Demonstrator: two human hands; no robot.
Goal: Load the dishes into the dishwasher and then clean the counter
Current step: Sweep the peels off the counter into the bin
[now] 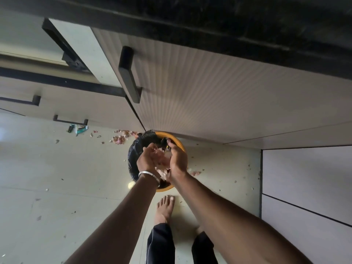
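A pale tiled floor is strewn with onion peels; a yellow bin and a wrapper are set on it.

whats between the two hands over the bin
In the head view, a clump of pinkish peelings sits cupped between the left hand and right hand, above the yellow bin with its black liner.
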